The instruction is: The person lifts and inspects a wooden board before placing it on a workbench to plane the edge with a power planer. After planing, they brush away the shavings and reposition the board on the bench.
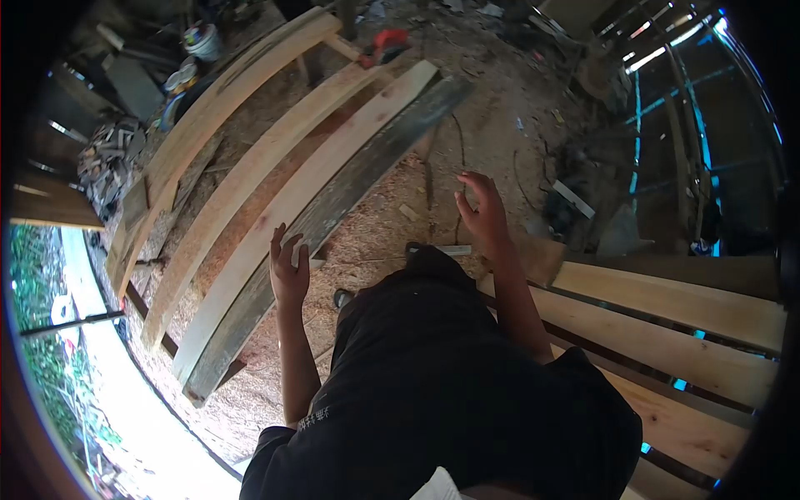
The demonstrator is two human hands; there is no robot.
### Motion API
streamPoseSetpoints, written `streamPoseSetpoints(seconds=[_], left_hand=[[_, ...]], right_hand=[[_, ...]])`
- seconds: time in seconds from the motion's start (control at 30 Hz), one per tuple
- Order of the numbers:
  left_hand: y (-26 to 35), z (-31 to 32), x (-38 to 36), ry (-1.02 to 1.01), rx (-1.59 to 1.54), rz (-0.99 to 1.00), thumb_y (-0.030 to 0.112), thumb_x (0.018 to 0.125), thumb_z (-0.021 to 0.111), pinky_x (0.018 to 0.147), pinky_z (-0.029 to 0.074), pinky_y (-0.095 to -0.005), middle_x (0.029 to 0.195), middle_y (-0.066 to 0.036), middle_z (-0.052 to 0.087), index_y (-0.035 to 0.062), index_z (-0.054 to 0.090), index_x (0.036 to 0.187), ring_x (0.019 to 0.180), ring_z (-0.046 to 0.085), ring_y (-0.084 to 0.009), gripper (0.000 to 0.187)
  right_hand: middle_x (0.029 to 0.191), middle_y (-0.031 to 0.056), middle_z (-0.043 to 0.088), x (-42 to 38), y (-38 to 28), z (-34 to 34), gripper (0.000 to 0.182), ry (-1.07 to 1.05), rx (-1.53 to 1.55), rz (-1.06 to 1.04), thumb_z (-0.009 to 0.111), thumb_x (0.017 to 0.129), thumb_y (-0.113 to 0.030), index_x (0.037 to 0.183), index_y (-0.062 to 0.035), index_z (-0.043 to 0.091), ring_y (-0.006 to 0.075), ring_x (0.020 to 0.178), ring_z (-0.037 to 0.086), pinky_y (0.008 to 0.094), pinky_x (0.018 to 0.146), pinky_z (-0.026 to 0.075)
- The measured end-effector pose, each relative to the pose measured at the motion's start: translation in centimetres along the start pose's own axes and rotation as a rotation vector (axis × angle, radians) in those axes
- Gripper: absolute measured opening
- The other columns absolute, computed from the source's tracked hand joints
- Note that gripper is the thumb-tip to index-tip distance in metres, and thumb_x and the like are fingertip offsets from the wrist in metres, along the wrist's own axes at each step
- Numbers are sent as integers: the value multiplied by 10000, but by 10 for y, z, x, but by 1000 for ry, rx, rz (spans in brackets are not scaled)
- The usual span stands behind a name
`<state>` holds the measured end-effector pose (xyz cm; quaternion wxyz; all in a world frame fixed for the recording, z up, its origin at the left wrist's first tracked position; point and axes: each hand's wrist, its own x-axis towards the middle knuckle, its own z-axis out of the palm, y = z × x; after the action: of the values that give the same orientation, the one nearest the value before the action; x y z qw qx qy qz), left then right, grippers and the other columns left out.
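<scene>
My left hand [287,265] is open, fingers spread, hovering just beside the near edge of a dark weathered plank [333,212] that lies diagonally on the work surface. My right hand [481,212] is also open and empty, raised over the sawdust-covered ground to the right of that plank. Next to the dark plank lie pale sawn planks [275,217], [242,179] running the same diagonal way. A longer pale plank [225,100] lies further left. Neither hand grips anything.
A red power tool [383,46] sits at the far end of the planks. Sawdust [392,233] covers the ground. Stacked pale boards [667,333] lie at the right. Buckets and clutter [196,46] stand at the upper left. Bright open ground lies at lower left.
</scene>
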<state>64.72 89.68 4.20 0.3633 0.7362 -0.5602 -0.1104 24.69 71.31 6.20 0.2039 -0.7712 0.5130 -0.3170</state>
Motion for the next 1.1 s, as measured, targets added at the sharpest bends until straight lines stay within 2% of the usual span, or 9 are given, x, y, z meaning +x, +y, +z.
streamPoseSetpoints(seconds=[0.03,0.13,0.27,0.33,0.63,0.87,0.93,1.03,1.1], left_hand=[[15,18,13,-21,-7,8,120,1017,700,1185,450,-525,1569,-227,552,52,744,1246,1497,486,-442,243],[64,72,53,-30,-44,54,111,1012,702,1193,447,-527,1570,-223,557,49,748,1238,1496,491,-438,239],[118,133,98,-69,-64,138,97,1008,702,1185,455,-524,1557,-230,565,44,748,1230,1481,507,-439,233],[142,153,116,-91,-95,201,88,1007,700,1172,465,-517,1539,-232,577,37,750,1217,1457,532,-435,223],[203,226,208,-190,-104,283,32,981,703,1158,477,-494,1493,-229,605,16,755,1166,1413,574,-423,192],[236,337,325,-147,-168,231,19,972,706,1139,492,-492,1418,-221,649,7,751,1116,1351,618,-414,151],[258,368,365,-125,-112,276,22,973,707,1124,504,-490,1405,-218,658,12,753,1112,1339,625,-410,147],[304,413,421,-123,-224,221,36,980,709,1124,505,-486,1405,-212,659,16,754,1114,1336,626,-407,142],[323,442,451,-127,-234,241,45,980,710,1128,501,-481,1410,-206,657,17,751,1115,1340,621,-404,144]], right_hand=[[1385,140,665,4,16,-17,334,6,-9,21,731,1005,-172,1329,-102,686,366,1345,597,571,1208,424],[1344,159,683,20,63,-67,308,90,-21,39,724,1001,-159,1300,-89,702,385,1270,636,499,1054,537],[1322,168,690,40,110,-123,299,130,-65,88,728,986,-135,1277,-72,705,395,1232,653,480,1024,546],[1284,179,702,52,126,-143,303,111,18,142,726,973,-110,1270,-56,703,404,1194,674,457,1004,549],[1236,193,719,133,193,-174,314,139,112,164,745,941,-65,1251,-31,709,403,1177,689,424,996,549],[1250,187,724,253,279,-198,319,98,51,121,741,949,-89,1263,-45,711,394,1190,690,422,1010,546],[1217,171,747,285,300,-213,304,50,96,145,748,948,-77,1247,-30,725,345,1173,716,395,1023,541],[1244,183,730,334,331,-241,334,26,61,118,739,945,-93,1274,-48,711,377,1191,700,409,1018,545],[1240,181,734,363,350,-261,330,34,57,138,736,946,-94,1272,-47,713,369,1182,707,406,1017,546]])
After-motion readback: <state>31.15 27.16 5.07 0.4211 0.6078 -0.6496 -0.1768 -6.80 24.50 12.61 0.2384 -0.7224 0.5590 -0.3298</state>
